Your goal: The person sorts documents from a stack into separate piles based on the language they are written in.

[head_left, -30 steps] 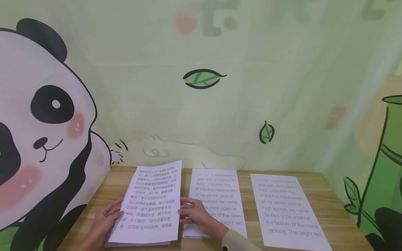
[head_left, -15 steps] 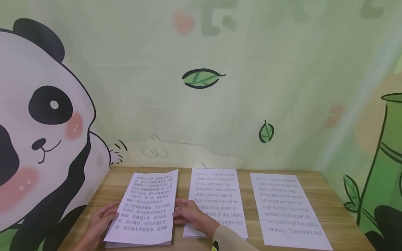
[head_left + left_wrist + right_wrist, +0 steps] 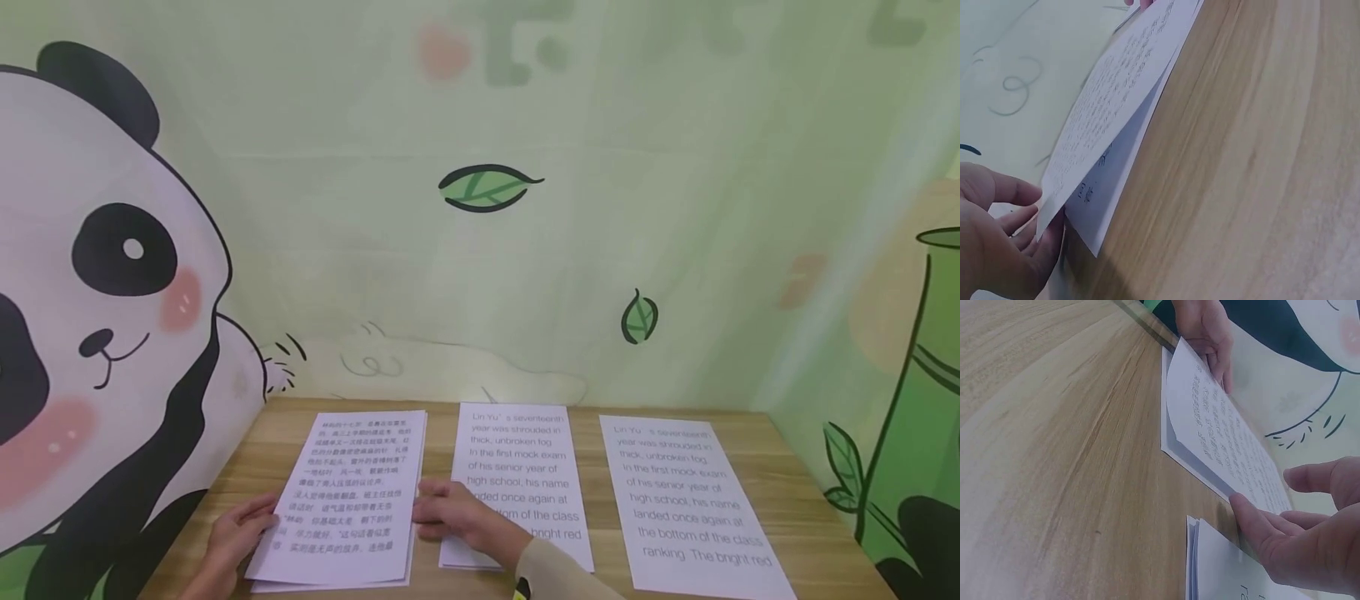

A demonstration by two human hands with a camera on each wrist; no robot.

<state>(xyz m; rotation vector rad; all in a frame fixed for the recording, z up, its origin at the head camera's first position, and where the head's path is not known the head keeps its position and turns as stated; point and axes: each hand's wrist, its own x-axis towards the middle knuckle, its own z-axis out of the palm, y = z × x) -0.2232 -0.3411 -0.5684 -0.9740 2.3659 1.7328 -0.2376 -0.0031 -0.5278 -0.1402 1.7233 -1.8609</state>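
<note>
Along the left side of the table, a printed sheet of paper (image 3: 348, 500) lies a little askew over another sheet. In the left wrist view its near left part is raised, leaving a gap above the lower sheet (image 3: 1107, 206). My left hand (image 3: 236, 533) pinches the left edge of the top sheet, thumb and fingertips meeting at it. At the right edge, the fingertips of my right hand (image 3: 461, 512) touch the sheets, its thumb held apart as seen in the right wrist view. The right forearm crosses over part of the middle English-text pile (image 3: 517, 467).
Another English-printed sheet (image 3: 682, 500) lies farther right on the wooden table (image 3: 600, 517). A cloth backdrop (image 3: 570, 242) with a painted panda and leaves hangs right behind the table's far edge.
The top sheet has come down and slightly left onto the sheet beneath it. Both hands moved left with it, and the right thumb is now apart from the paper.
</note>
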